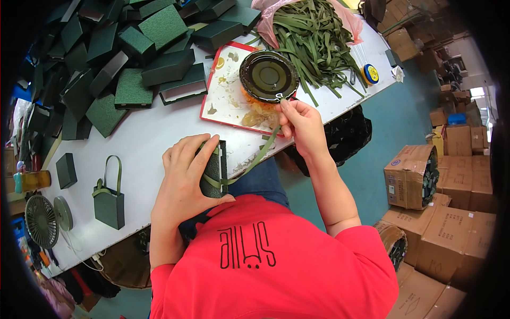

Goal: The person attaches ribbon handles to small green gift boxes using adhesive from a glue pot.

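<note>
My left hand (186, 173) is wrapped round a small dark green box (215, 171) at the table's front edge, covering much of it. A narrow olive-green ribbon (256, 159) loops from the box up to my right hand (302, 121). That hand is closed in a pinch on the ribbon at the near rim of a round black dish (269, 75) with dark, shiny contents. A small whitish spot shows at the fingertips; I cannot make out what it is. Under the dish lies a stained white board (226, 80) with a red edge.
Many green boxes (133, 87) are heaped at the back left. Olive ribbons (313, 37) spill from a pink bag. A box with a ribbon handle (109, 207) stands front left, near a small fan (42, 220). Cardboard cartons (409, 178) are stacked on the right.
</note>
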Action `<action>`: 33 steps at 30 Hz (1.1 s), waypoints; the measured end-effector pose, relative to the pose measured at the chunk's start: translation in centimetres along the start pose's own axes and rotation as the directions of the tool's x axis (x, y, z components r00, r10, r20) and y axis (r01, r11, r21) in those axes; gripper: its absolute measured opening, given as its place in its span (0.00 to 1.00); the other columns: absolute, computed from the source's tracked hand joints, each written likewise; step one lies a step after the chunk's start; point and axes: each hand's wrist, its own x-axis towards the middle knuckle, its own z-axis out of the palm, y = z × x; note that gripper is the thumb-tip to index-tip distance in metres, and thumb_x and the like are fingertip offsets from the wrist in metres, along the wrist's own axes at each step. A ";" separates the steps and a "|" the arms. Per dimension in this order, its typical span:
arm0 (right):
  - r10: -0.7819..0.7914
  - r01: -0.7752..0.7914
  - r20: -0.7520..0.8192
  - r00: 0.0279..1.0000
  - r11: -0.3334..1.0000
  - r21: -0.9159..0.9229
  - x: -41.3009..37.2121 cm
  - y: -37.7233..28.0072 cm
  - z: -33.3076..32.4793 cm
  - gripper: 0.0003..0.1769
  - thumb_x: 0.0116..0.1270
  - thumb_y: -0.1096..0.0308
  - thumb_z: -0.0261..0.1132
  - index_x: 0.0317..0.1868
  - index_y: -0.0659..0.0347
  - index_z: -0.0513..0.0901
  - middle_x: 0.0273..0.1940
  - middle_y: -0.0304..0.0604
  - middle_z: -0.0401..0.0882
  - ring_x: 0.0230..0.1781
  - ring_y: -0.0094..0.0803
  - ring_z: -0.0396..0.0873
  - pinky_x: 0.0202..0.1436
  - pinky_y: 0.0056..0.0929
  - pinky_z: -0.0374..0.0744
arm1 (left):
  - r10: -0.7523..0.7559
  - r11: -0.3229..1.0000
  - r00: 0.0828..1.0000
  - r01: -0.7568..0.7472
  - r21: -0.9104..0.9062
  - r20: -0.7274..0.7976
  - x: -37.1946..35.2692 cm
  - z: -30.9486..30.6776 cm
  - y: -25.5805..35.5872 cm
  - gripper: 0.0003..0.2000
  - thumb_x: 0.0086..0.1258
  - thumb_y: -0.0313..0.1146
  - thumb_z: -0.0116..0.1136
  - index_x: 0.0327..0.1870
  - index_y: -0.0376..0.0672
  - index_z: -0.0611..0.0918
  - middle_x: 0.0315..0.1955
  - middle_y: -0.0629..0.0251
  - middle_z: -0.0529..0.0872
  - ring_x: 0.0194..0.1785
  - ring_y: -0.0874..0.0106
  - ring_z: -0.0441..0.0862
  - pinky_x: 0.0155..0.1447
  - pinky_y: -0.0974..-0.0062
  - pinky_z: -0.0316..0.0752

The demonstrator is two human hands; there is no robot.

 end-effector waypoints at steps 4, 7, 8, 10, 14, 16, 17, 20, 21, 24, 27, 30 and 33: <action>0.048 -0.048 0.000 0.999 0.998 0.047 0.2 0.2 -0.3 0.13 0.76 0.62 0.64 0.40 0.65 0.83 0.24 0.34 0.79 0.15 0.17 0.70 0.20 0.17 0.67 | -0.010 0.999 0.999 0.009 -0.031 -0.034 -0.1 0.2 0.0 0.54 0.32 0.44 0.85 0.70 0.43 0.72 0.64 0.59 0.74 0.68 0.55 0.70 0.69 0.54 0.60; 0.083 -0.083 0.006 0.997 0.995 0.060 0.2 0.1 -0.6 0.13 0.76 0.62 0.65 0.40 0.64 0.84 0.24 0.33 0.80 0.15 0.16 0.70 0.20 0.17 0.67 | -0.015 1.000 1.000 0.015 -0.025 -0.027 -0.2 0.1 -0.2 0.54 0.33 0.45 0.85 0.70 0.42 0.72 0.64 0.58 0.74 0.68 0.54 0.69 0.70 0.54 0.60; 0.092 -0.092 0.008 0.996 0.994 0.063 0.2 0.0 -0.6 0.13 0.75 0.62 0.65 0.40 0.64 0.84 0.24 0.33 0.80 0.15 0.16 0.70 0.20 0.17 0.66 | -0.016 1.000 1.000 0.016 -0.020 -0.019 -0.2 0.1 -0.2 0.55 0.33 0.46 0.85 0.71 0.41 0.71 0.65 0.57 0.74 0.68 0.53 0.69 0.71 0.54 0.60; 0.089 -0.088 0.001 0.996 0.994 0.062 -0.1 -0.1 -0.7 0.12 0.75 0.62 0.65 0.40 0.64 0.84 0.24 0.34 0.79 0.15 0.17 0.69 0.20 0.17 0.66 | -0.017 1.000 1.000 0.017 -0.014 -0.011 -0.3 0.0 -0.2 0.55 0.34 0.48 0.85 0.71 0.40 0.71 0.66 0.56 0.74 0.69 0.52 0.69 0.72 0.54 0.60; 0.012 -0.015 0.055 0.998 0.999 0.047 -2.2 -0.5 0.1 0.12 0.75 0.63 0.65 0.39 0.66 0.83 0.23 0.34 0.78 0.16 0.17 0.68 0.20 0.17 0.64 | -0.016 1.000 0.999 0.016 -0.008 -0.028 -0.4 -0.2 -0.5 0.55 0.34 0.48 0.85 0.71 0.40 0.71 0.66 0.55 0.74 0.69 0.52 0.69 0.72 0.55 0.60; 0.040 -0.033 0.157 0.987 0.999 -0.042 -3.7 -0.9 0.8 0.12 0.75 0.64 0.64 0.39 0.65 0.82 0.24 0.34 0.78 0.16 0.16 0.68 0.21 0.17 0.64 | -0.004 1.000 0.999 0.003 -0.029 -0.036 -0.6 -0.4 -0.8 0.55 0.35 0.48 0.85 0.71 0.39 0.71 0.66 0.54 0.74 0.70 0.51 0.69 0.72 0.55 0.60; 0.058 -0.041 0.209 0.976 0.996 -0.084 -4.4 -1.1 1.2 0.12 0.75 0.64 0.64 0.38 0.65 0.82 0.24 0.34 0.77 0.17 0.16 0.67 0.21 0.17 0.63 | 0.007 0.999 0.999 -0.009 -0.053 -0.036 -0.5 -0.5 -0.9 0.55 0.35 0.48 0.85 0.71 0.39 0.71 0.66 0.54 0.74 0.70 0.51 0.69 0.72 0.55 0.60; 0.180 -0.116 0.377 0.909 0.976 -0.186 -5.9 -1.5 2.8 0.11 0.76 0.64 0.64 0.39 0.65 0.82 0.24 0.33 0.77 0.18 0.14 0.67 0.22 0.16 0.63 | 0.032 0.988 0.999 -0.037 -0.151 -0.033 -0.5 -0.6 -1.0 0.56 0.36 0.48 0.85 0.73 0.40 0.69 0.65 0.54 0.74 0.70 0.52 0.69 0.72 0.56 0.60; 0.204 -0.136 0.426 0.882 0.973 -0.184 -6.1 -1.3 3.2 0.11 0.76 0.63 0.64 0.38 0.64 0.82 0.24 0.31 0.76 0.19 0.13 0.66 0.22 0.16 0.62 | 0.042 0.981 0.998 -0.049 -0.187 -0.037 -0.5 -0.6 -0.9 0.56 0.38 0.48 0.85 0.73 0.41 0.68 0.65 0.55 0.74 0.69 0.52 0.69 0.72 0.56 0.59; 0.293 -0.167 0.465 0.835 0.942 -0.292 -6.0 -1.3 4.3 0.12 0.76 0.63 0.64 0.38 0.64 0.81 0.24 0.30 0.75 0.20 0.13 0.65 0.23 0.16 0.62 | 0.070 0.969 0.997 -0.072 -0.236 -0.016 -0.4 -0.6 -0.7 0.55 0.39 0.48 0.84 0.74 0.42 0.67 0.64 0.56 0.75 0.69 0.53 0.69 0.71 0.55 0.59; 0.310 -0.165 0.481 0.820 0.933 -0.321 -5.6 -1.2 5.1 0.12 0.76 0.63 0.64 0.36 0.64 0.81 0.24 0.29 0.75 0.22 0.12 0.66 0.25 0.17 0.63 | 0.099 0.964 0.995 -0.101 -0.247 -0.022 -0.3 -0.5 -0.6 0.55 0.39 0.48 0.84 0.74 0.43 0.68 0.63 0.57 0.75 0.68 0.53 0.69 0.70 0.55 0.60; 0.290 -0.148 0.485 0.825 0.939 -0.310 -5.5 -0.7 5.5 0.14 0.76 0.61 0.65 0.35 0.62 0.82 0.22 0.27 0.73 0.21 0.11 0.64 0.23 0.16 0.60 | 0.107 0.964 0.994 -0.110 -0.242 -0.028 -0.3 -0.5 -0.5 0.55 0.38 0.48 0.84 0.73 0.42 0.68 0.63 0.57 0.76 0.68 0.53 0.70 0.69 0.56 0.60; 0.267 -0.129 0.488 0.831 0.946 -0.298 -5.3 -0.4 5.5 0.15 0.77 0.60 0.65 0.34 0.61 0.82 0.20 0.26 0.71 0.20 0.10 0.63 0.22 0.16 0.59 | 0.116 0.965 0.993 -0.121 -0.231 -0.034 -0.2 -0.7 -0.4 0.55 0.38 0.48 0.84 0.73 0.42 0.69 0.63 0.57 0.76 0.68 0.53 0.70 0.69 0.56 0.60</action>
